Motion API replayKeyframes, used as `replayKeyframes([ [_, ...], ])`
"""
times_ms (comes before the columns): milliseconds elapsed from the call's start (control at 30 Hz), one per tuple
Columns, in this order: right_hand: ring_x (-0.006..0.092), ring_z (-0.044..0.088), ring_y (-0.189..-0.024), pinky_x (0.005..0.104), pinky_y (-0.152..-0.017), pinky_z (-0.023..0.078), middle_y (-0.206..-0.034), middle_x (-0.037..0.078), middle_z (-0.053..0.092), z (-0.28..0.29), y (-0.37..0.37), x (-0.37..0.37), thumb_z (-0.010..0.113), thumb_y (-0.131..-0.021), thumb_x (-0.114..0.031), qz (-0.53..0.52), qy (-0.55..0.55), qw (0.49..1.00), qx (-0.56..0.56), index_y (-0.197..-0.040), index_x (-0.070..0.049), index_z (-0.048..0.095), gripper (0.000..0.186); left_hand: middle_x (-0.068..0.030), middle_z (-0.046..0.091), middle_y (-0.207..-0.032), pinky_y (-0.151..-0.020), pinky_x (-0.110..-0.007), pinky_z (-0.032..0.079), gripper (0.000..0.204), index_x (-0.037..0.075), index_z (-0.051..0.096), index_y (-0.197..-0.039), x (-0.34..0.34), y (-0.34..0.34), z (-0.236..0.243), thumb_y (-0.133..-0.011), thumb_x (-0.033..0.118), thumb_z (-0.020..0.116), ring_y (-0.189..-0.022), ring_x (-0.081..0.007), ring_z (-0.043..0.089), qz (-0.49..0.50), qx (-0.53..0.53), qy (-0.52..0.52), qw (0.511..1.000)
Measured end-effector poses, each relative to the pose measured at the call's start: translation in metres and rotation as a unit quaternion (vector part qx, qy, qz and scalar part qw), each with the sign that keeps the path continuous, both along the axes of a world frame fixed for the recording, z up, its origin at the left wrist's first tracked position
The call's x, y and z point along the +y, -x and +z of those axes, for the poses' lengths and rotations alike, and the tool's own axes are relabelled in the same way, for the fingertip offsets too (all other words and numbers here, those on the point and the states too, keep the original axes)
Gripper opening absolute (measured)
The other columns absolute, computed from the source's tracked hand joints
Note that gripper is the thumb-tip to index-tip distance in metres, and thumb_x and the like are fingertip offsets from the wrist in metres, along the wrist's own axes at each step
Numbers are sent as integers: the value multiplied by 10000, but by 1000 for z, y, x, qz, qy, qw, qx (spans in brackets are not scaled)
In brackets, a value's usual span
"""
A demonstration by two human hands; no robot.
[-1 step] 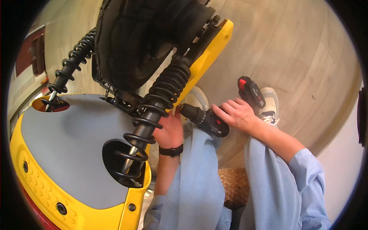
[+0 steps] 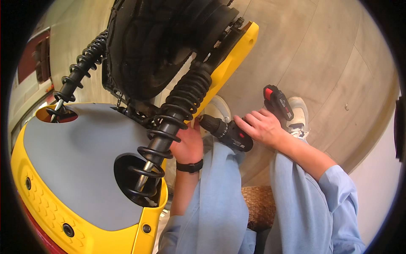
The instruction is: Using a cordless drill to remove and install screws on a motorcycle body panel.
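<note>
My right hand (image 2: 264, 127) grips a black-and-red cordless drill (image 2: 230, 135) lying nearly sideways, its chuck pointed left toward a yellow frame arm (image 2: 228, 59) beside a black coil-spring shock absorber (image 2: 179, 108). My left hand (image 2: 189, 144), with a black band at the wrist, is raised behind that shock, its thumb near the chuck; most of its fingers are hidden, so I cannot tell what they hold. The shock's lower end runs into an oval opening in a grey-and-yellow body panel (image 2: 84, 178). A large black tire (image 2: 148, 38) fills the top, partly in shadow.
A second coil shock (image 2: 76, 72) stands at the upper left. My shoes (image 2: 298, 114) rest on grey plank flooring (image 2: 330, 55) beyond my denim-clad legs. A woven brown seat (image 2: 257, 203) shows between my legs. A pale surface (image 2: 376, 186) curves along the right.
</note>
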State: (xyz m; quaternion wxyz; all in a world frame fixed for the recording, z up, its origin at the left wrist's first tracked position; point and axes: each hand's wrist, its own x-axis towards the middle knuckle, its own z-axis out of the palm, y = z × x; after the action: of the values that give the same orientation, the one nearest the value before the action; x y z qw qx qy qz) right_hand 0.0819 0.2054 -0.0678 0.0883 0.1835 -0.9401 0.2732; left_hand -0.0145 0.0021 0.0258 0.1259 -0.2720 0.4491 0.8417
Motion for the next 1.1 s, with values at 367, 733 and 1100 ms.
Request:
replayKeyframes([
  [367,128,527,-654,267,-590,434,-737,-21,483,5,9,8,611,-734,-176,23,12,1000,-5,-1142,-133,607,410,-52,601,-1228,-1018,-420,379,495,118,571,-1226,-4,-1,-6,-860,445,629,-1149,-224,519,32,23,11,999],
  [733,108,505,-646,252,-589,415,-707,-36,440,0,3,-4,594,-752,-173,-16,30,999,5,-1112,-153,616,361,-89,595,-1236,-1027,-418,398,478,66,546,-1246,-3,1,-4,-900,394,588,-1138,-247,532,21,29,13,999],
  [1100,108,521,-672,244,-617,432,-716,-39,453,-3,8,-4,602,-753,-190,-20,10,1000,11,-1076,-175,605,323,-106,582,-1252,-1036,-423,395,481,55,529,-1259,-3,-1,-3,-904,375,589,-1148,-254,524,21,26,2,999],
])
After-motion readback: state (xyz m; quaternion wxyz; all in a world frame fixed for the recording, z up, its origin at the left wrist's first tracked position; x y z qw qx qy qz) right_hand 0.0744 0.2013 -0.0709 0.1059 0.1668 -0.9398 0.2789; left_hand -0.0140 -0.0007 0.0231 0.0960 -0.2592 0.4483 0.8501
